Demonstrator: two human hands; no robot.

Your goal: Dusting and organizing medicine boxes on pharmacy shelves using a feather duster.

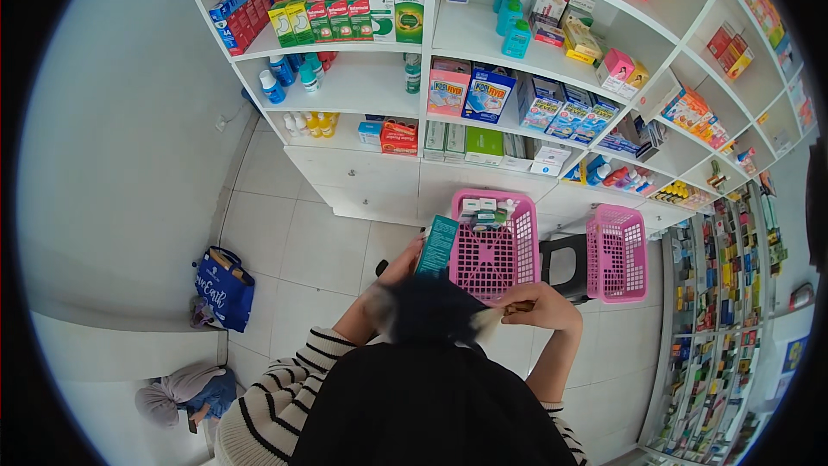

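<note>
In the head view, my left hand [397, 266] is closed on a tall teal box [435, 246], with part of the hand hidden behind it and a blurred dark shape [427, 311] close below. My right hand [535, 306] is closed at the right end of that dark shape, its fingers pinched on something pale and brownish that I cannot make out. Just beyond both hands a pink basket [492, 269] holds several small white and green boxes [479, 205] at its far end.
A second pink basket [630, 255] rests on a black stool [561, 263]. White shelves [345, 160] of boxes and bottles stand ahead, and product racks [707, 319] at right. A blue bag [226, 293] leans at left. Another person [194, 393] with a phone is at lower left.
</note>
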